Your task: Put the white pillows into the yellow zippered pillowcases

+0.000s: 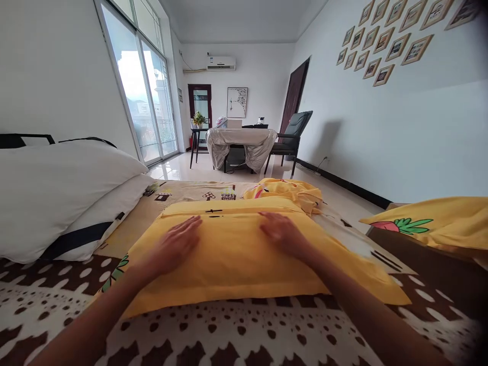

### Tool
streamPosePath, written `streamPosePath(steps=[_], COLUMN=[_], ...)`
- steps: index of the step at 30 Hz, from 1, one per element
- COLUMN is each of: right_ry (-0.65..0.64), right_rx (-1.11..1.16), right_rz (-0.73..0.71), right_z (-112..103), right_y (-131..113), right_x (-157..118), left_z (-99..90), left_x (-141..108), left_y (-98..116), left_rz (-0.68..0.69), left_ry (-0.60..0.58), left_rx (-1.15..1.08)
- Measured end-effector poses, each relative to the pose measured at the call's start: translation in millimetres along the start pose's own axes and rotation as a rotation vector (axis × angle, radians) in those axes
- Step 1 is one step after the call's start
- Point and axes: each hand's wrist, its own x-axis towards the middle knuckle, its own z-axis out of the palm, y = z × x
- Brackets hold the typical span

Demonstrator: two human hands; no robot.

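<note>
A yellow pillow (229,259) lies flat across the patterned bed, with a dark mark near its far edge and a green leaf print at its left end. My left hand (177,244) rests on the left part of its top, fingers stretched out and pointing away. On the right part lies my right hand (284,234), slightly blurred, its fingers extended towards the middle. Neither hand holds anything. Beyond the pillow's far right corner is a crumpled yellow cloth (292,190).
White pillows (61,198) are stacked at the left. Another yellow piece (446,223) with a fruit print lies at the right edge. Past the bed stand a covered table (242,136) and a dark chair (293,137).
</note>
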Motion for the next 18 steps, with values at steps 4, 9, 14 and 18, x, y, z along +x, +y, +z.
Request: streamPosePath(steps=[4,9,14,18], right_ry=[-0.198,-0.257,-0.241,-0.16], right_rx=[0.007,-0.107,-0.136,0.164], right_rz=[-0.165,-0.036,0.12,0.351], right_z=[43,34,16,19], right_y=[-45,5,73,123], right_x=[28,27,15,8], left_z=[30.5,33.1,37.1,46.0], left_x=[59,60,32,13], left_y=[36,-22,-100,-133], left_rz=[0.124,0.011,-0.263,-0.391], left_ry=[-0.148,-0.202,-0.146,-0.009], left_rx=[-0.008,-0.038,-0.051,-0.117])
